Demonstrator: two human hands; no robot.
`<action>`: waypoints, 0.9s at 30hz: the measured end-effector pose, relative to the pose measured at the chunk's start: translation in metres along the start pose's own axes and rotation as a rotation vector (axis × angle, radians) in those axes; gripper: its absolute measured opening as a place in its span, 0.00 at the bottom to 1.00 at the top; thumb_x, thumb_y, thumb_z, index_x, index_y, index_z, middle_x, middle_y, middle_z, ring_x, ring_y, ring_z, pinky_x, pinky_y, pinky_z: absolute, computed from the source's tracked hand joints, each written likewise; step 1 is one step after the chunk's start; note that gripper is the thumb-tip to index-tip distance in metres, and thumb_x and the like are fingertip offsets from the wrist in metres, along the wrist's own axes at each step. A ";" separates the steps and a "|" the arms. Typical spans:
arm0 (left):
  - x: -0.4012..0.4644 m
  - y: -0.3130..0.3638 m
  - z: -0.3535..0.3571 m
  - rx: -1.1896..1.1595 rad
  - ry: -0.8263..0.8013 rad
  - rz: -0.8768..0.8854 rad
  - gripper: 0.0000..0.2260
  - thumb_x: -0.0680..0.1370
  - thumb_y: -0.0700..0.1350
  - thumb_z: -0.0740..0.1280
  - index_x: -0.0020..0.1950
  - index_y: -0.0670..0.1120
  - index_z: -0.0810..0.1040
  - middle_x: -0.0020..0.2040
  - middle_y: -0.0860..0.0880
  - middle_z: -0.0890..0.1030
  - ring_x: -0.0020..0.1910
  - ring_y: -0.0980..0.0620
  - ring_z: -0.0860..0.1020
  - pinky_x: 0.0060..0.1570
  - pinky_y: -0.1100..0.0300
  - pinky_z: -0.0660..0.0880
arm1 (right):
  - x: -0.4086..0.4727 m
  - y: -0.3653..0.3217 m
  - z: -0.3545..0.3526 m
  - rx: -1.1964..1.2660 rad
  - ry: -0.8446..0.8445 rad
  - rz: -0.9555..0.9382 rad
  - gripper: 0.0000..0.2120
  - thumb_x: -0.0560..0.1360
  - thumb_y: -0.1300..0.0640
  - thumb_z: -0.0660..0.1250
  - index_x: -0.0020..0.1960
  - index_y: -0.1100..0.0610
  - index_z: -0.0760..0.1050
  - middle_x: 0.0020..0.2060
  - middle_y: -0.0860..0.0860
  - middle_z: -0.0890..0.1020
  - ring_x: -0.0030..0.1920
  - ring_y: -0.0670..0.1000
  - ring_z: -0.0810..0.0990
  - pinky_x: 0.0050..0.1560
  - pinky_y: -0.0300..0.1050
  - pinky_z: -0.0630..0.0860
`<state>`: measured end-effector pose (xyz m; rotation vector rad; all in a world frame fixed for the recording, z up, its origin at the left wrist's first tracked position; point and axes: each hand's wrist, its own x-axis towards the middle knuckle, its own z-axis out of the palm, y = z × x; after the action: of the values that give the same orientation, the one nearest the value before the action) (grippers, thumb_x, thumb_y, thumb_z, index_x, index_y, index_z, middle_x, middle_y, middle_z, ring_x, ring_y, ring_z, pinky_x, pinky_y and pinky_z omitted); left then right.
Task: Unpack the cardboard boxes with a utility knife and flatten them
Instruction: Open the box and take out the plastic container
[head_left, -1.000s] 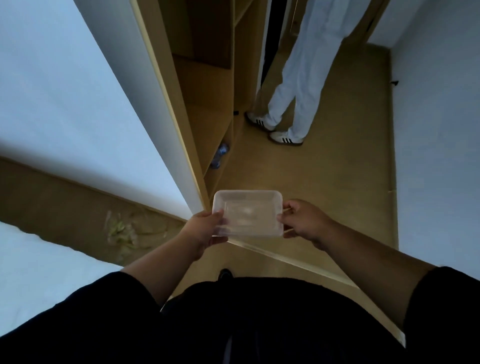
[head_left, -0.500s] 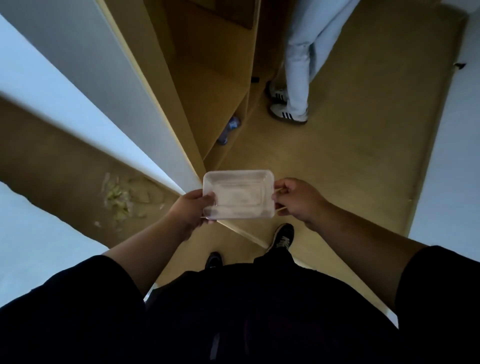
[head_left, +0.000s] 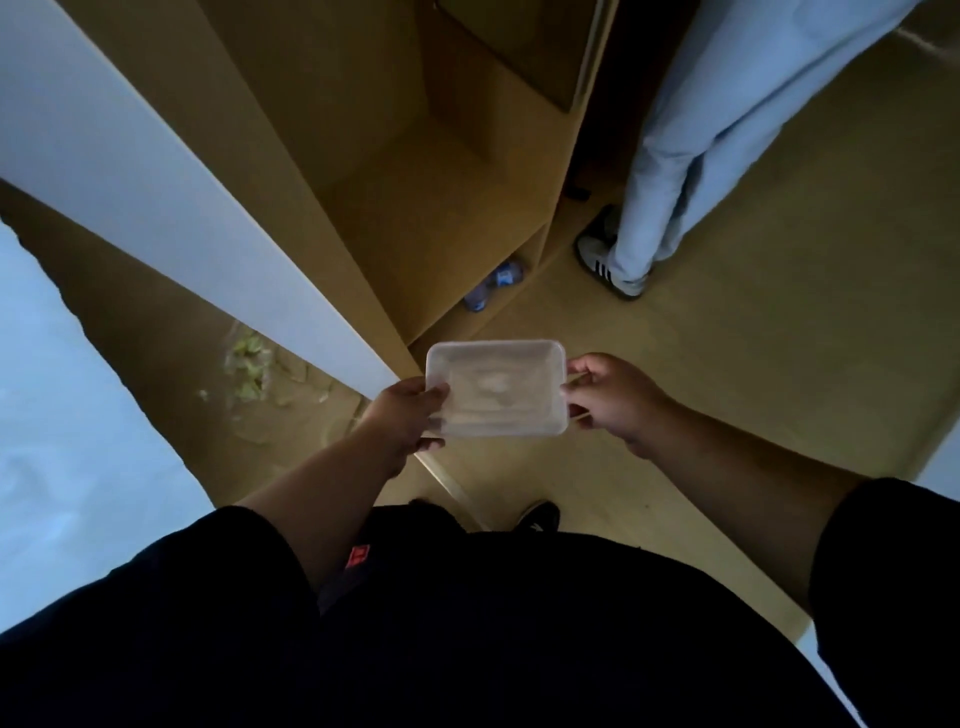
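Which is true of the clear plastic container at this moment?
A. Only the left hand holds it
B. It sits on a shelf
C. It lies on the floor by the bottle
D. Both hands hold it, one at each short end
D: the clear plastic container is held above the floor, the left hand gripping one short end and the right hand the other.

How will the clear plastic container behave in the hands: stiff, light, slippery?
The clear plastic container is probably light: the left hand and right hand hold it only by its short ends. Its thin walls may flex. The smooth plastic could slip.
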<state>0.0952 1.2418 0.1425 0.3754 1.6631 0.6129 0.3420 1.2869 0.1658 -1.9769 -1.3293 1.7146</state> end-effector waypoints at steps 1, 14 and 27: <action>0.004 0.004 0.000 -0.001 0.012 0.000 0.11 0.79 0.48 0.69 0.59 0.46 0.79 0.48 0.46 0.80 0.41 0.47 0.78 0.31 0.59 0.78 | 0.007 -0.005 -0.003 -0.014 -0.011 -0.002 0.14 0.78 0.60 0.68 0.63 0.55 0.74 0.46 0.55 0.83 0.45 0.52 0.84 0.39 0.46 0.80; 0.092 0.079 -0.028 -0.003 0.055 -0.003 0.07 0.79 0.45 0.68 0.55 0.45 0.79 0.37 0.44 0.75 0.32 0.48 0.73 0.41 0.52 0.79 | 0.119 -0.108 0.011 -0.150 -0.021 -0.029 0.20 0.76 0.59 0.67 0.66 0.48 0.72 0.44 0.52 0.82 0.44 0.56 0.83 0.50 0.59 0.83; 0.161 0.149 -0.005 -0.006 0.131 -0.170 0.07 0.79 0.37 0.64 0.57 0.41 0.72 0.39 0.43 0.77 0.34 0.48 0.75 0.36 0.55 0.74 | 0.259 -0.186 -0.005 -0.326 -0.096 -0.130 0.15 0.76 0.58 0.66 0.61 0.49 0.77 0.56 0.56 0.82 0.50 0.58 0.83 0.53 0.58 0.81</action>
<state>0.0469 1.4521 0.1007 0.1906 1.7966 0.5241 0.2352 1.5824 0.1124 -1.9332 -1.8284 1.6360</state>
